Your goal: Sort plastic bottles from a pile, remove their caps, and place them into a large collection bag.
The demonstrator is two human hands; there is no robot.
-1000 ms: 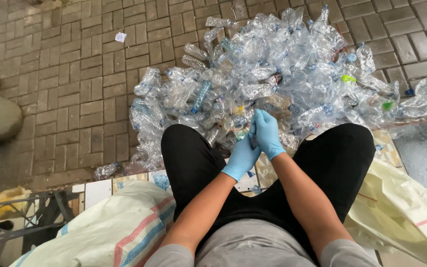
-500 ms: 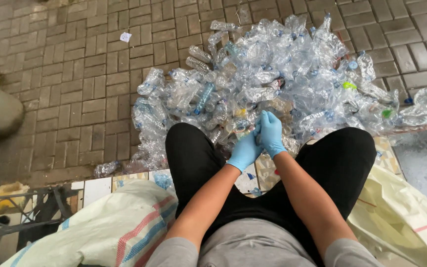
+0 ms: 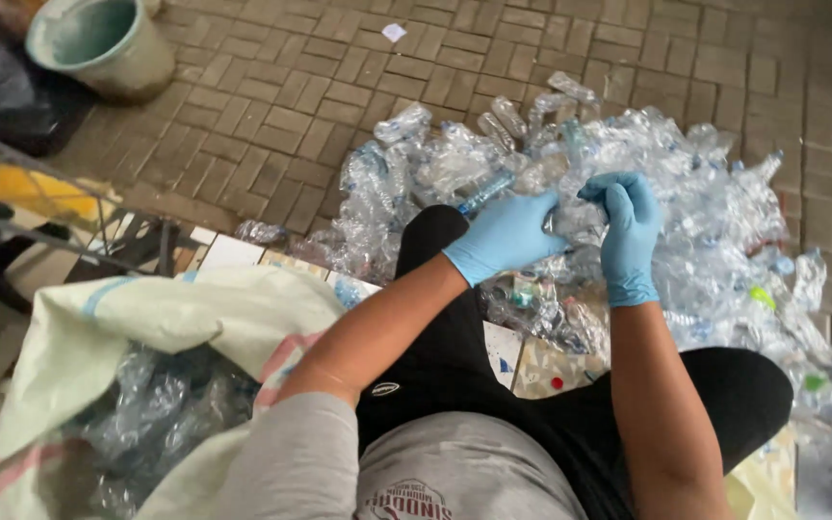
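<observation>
Crushed clear plastic bottle point(image 3: 578, 220) held up between both hands, just above the bottle pile point(image 3: 686, 221) on the brick paving point(image 3: 272, 106). Left hand point(image 3: 505, 236), blue glove, fingers closed on the bottle's left end. Right hand point(image 3: 628, 231), blue glove, curled over the right end, gripping. Black trousers point(image 3: 455, 356) below, knees apart. Open woven sack point(image 3: 146, 318) at left, holding more clear bottles. Pale green bucket point(image 3: 103, 43) top left, well apart. 2 gloves, 1 bottle in hand.
</observation>
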